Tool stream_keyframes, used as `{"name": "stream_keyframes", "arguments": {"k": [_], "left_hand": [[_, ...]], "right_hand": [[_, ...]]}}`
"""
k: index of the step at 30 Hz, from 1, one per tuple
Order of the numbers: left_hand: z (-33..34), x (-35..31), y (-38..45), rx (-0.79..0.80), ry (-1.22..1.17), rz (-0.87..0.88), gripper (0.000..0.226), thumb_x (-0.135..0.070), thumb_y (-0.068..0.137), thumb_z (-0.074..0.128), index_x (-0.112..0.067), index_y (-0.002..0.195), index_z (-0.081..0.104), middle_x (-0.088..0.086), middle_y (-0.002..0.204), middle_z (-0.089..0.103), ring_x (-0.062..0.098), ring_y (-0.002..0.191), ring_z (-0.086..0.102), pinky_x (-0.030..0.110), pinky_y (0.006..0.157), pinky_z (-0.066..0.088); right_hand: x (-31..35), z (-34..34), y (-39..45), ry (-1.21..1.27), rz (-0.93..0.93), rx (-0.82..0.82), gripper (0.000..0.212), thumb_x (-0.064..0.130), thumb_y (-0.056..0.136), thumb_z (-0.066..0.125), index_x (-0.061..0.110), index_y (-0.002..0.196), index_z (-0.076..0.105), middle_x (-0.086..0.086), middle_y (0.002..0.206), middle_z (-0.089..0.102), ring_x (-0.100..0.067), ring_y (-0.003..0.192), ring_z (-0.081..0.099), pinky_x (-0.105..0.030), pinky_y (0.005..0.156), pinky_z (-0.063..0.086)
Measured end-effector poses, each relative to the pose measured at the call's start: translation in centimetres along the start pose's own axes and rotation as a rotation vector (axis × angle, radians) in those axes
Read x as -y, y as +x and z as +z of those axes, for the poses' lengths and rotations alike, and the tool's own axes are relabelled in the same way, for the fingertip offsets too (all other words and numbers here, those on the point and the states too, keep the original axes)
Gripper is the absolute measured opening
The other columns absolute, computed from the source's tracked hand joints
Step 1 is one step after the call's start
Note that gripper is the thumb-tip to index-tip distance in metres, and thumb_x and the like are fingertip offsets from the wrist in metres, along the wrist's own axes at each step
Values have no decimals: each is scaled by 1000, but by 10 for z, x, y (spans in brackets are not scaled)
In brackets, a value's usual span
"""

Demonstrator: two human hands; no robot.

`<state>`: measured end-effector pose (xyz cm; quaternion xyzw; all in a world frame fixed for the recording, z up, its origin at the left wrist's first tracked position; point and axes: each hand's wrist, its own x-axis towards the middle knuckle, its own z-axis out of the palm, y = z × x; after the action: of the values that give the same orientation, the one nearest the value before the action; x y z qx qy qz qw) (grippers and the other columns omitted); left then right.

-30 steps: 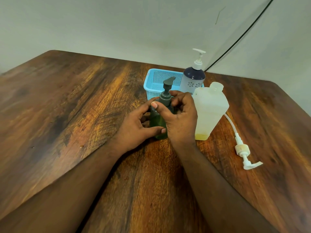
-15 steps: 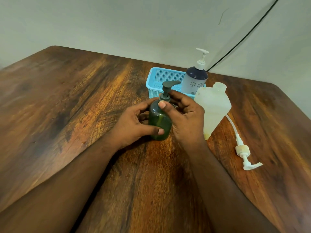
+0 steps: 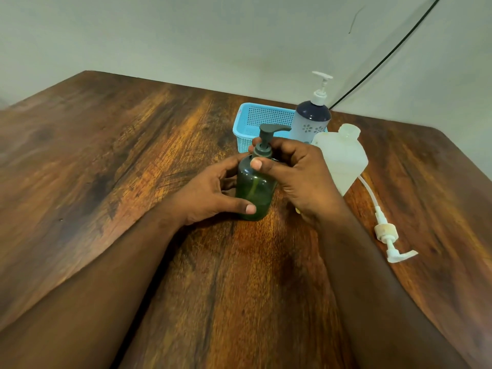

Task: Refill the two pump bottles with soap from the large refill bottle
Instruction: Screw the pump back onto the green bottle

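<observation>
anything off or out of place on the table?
One thing: a white pump head with its dip tube lies loose on the table, right of the uncapped refill bottle. No spill is visible. Both hands grip the green pump bottle: left hand its body, right hand its collar.

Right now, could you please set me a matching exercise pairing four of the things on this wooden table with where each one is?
Things:
1. dark green pump bottle
2. white and navy pump bottle with flower print
3. translucent white refill bottle
4. loose white pump with long tube

Places:
A. lying flat on the table, far right
B. gripped between the left hand and the right hand
C. at the light blue plastic basket
D. standing capless, just right of the hands

Pairs: 1-B, 2-C, 3-D, 4-A
</observation>
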<state>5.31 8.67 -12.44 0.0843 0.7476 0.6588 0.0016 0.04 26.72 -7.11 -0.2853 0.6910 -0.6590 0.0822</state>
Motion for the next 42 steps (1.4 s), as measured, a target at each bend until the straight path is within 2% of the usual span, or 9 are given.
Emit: {"name": "stream_keyframes", "arguments": {"k": [5, 10, 13, 16, 19, 24, 28, 38, 42], "left_hand": [[5, 3, 1, -92, 17, 12, 83, -2, 64, 88, -22, 136, 53, -2, 126, 66, 18, 121, 62, 39, 101, 52], [15, -4, -2, -181, 199, 61, 90, -8, 66, 89, -24, 143, 46, -7, 133, 59, 9, 120, 60, 16, 90, 53], [16, -14, -3, -183, 355, 68, 95, -17, 65, 90, -24, 145, 40, -8, 135, 56, 6, 119, 58, 12, 90, 51], [5, -24, 1, -98, 769, -66, 95, -33, 63, 91, -29, 143, 40, -6, 138, 53, 16, 123, 54, 26, 96, 49], [-5, -31, 6, -31, 1163, -415, 102, -49, 61, 88, -30, 146, 37, 4, 147, 39, 29, 132, 44, 45, 105, 44], [-9, -44, 26, 112, 1177, -586, 112, -44, 62, 89, -33, 153, 25, 5, 166, 6, 37, 147, 25, 54, 113, 35], [-11, -48, 44, 223, 1238, -605, 98, -43, 61, 90, -27, 145, 41, 4, 147, 46, 31, 132, 47, 42, 98, 42], [-24, -50, 68, 356, 1322, -693, 131, -57, 53, 89, -26, 156, 14, 10, 158, 30, 38, 138, 39, 43, 95, 42], [-23, -52, 72, 371, 1278, -755, 129, -49, 54, 92, -24, 156, 18, 10, 159, 30, 38, 140, 36, 41, 90, 43]], "right_hand": [[-5, 6, -3, 6, -23, -88, 32, 10, 77, 77, 21, 107, 70, 14, 96, 74, -3, 96, 69, -17, 74, 55], [-8, 13, -4, -29, -25, -188, 42, 16, 78, 78, 14, 118, 67, 4, 111, 72, -8, 104, 67, -36, 90, 56], [-6, 17, -6, -89, -42, -219, 39, 18, 79, 77, 20, 117, 68, 9, 108, 72, -5, 103, 67, -39, 92, 55], [0, 17, -10, -179, -48, -211, 41, 24, 78, 78, 32, 116, 65, 25, 99, 68, 5, 102, 64, -32, 92, 55], [5, 17, -9, -240, -37, -205, 45, 27, 77, 78, 25, 120, 65, 31, 95, 63, 8, 101, 62, -27, 92, 54], [7, 9, -9, -318, -10, -109, 46, 31, 77, 77, 29, 121, 63, 26, 105, 64, 7, 106, 60, -18, 89, 52], [11, -3, -6, -282, 62, -61, 47, 18, 78, 77, 22, 123, 63, 13, 117, 68, -1, 110, 62, -31, 94, 54], [84, 0, 59, -295, -177, -284, 31, 20, 70, 80, 25, 99, 72, 7, 99, 74, -8, 93, 70, -44, 85, 57], [94, 4, 112, -382, -161, -328, 23, 19, 66, 81, 27, 85, 70, 6, 89, 73, -11, 85, 70, -44, 78, 59]]}}
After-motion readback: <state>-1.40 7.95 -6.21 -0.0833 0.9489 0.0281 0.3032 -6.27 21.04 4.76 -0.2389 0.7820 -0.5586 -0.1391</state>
